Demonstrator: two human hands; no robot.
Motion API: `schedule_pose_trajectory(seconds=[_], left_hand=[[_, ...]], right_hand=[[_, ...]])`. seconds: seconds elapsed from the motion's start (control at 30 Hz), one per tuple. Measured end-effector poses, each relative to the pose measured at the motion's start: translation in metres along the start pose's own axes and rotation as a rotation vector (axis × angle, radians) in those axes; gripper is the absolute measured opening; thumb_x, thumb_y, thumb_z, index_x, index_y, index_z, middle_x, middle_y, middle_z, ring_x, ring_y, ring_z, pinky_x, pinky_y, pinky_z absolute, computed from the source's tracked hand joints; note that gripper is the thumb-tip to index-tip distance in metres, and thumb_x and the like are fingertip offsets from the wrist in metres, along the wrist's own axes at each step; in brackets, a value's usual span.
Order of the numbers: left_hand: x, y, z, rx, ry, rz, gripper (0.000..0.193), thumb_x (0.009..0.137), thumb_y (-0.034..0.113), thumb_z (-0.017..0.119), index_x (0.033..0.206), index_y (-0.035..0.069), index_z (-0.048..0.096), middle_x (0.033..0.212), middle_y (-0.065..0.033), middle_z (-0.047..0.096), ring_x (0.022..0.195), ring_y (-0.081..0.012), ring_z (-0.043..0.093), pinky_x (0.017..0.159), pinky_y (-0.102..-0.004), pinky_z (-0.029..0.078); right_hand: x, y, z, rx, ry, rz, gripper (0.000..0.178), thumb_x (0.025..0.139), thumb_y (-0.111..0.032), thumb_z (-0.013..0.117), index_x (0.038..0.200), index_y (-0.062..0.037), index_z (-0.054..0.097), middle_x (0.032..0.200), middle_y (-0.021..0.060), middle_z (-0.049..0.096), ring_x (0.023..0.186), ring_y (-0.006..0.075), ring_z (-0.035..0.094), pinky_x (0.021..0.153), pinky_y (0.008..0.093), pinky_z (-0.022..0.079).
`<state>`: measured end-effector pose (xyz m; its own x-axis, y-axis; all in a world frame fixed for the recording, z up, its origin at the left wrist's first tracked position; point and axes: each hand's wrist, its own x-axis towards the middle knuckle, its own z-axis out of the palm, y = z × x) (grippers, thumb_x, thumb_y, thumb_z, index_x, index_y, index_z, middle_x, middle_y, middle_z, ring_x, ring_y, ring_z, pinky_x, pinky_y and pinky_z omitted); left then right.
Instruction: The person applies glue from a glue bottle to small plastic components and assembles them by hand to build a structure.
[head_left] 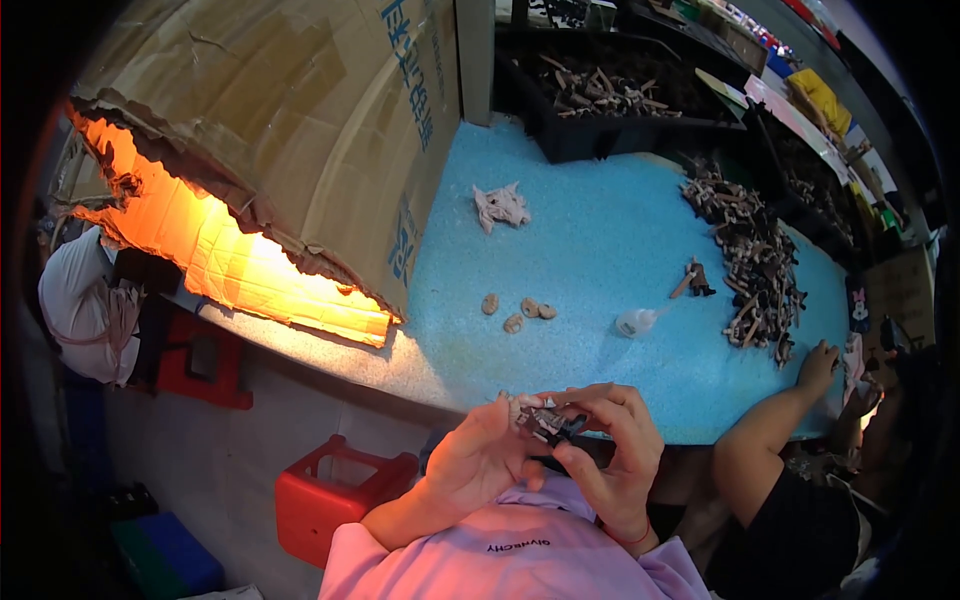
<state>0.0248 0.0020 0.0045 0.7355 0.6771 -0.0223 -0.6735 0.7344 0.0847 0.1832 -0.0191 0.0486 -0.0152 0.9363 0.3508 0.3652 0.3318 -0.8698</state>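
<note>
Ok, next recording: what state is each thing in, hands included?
Small figure: held in both hands
Left hand: closed on the figure
Right hand: closed on the figure
Pale cloth: crumpled
Cardboard box: torn along its lower edge, lit orange inside
Black tray: holding loose parts
Red stool: unoccupied

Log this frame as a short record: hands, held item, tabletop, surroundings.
left hand: fingertips on the small dark figure
right hand: thumb and fingers on the same figure
held_item: partly hidden by fingers; fine detail unclear
tabletop: blue surface
on_left_half: crumpled pale cloth; beige pieces
on_right_half: white bottle; single figure; figure pile
far_edge: black tray with more parts
left_side: torn cardboard box, glowing inside
below_table: red stool
other_person: arm at right
</note>
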Motion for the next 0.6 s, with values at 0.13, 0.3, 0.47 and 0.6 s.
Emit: schedule_pose_trajectory(seconds=[0.13,0.3,0.47,0.6], left_hand=[[0.000,0.000,0.002,-0.069,0.066,-0.050,0.040,0.092,0.039,0.042,0.111,0.004,0.050,0.107,-0.0091,0.056,0.094,-0.0248,0.056,0.063,-0.0353,0.047],[-0.001,-0.002,0.009,-0.092,0.212,-0.055,0.036,0.091,0.040,0.043,0.103,0.007,0.052,0.090,-0.0040,0.057,0.089,-0.0240,0.057,0.063,-0.0355,0.046],[-0.001,-0.003,0.010,-0.106,0.242,-0.072,0.036,0.091,0.042,0.043,0.103,0.008,0.052,0.088,-0.0022,0.056,0.087,-0.0243,0.057,0.063,-0.0347,0.046],[0.000,-0.003,0.013,-0.109,0.220,-0.059,0.039,0.091,0.042,0.041,0.107,0.008,0.050,0.088,-0.0027,0.056,0.087,-0.0243,0.057,0.063,-0.0345,0.045]], right_hand=[[-0.002,-0.004,0.002,-0.070,0.011,-0.002,0.044,0.065,-0.005,0.074,0.104,0.0047,0.055,0.097,0.0148,0.055,0.074,0.0200,0.061,0.059,0.0266,0.051],[-0.005,-0.009,0.001,-0.099,-0.018,0.057,0.046,0.066,-0.006,0.074,0.105,0.0053,0.054,0.096,0.0151,0.054,0.072,0.0203,0.062,0.058,0.0270,0.051],[-0.004,-0.011,-0.001,-0.114,-0.040,0.077,0.047,0.065,-0.009,0.075,0.105,0.0054,0.053,0.096,0.0158,0.055,0.073,0.0217,0.063,0.059,0.0279,0.051],[-0.004,-0.011,-0.001,-0.139,-0.066,0.062,0.048,0.066,-0.013,0.075,0.105,0.0046,0.053,0.092,0.0164,0.058,0.073,0.0248,0.063,0.060,0.0303,0.051]])
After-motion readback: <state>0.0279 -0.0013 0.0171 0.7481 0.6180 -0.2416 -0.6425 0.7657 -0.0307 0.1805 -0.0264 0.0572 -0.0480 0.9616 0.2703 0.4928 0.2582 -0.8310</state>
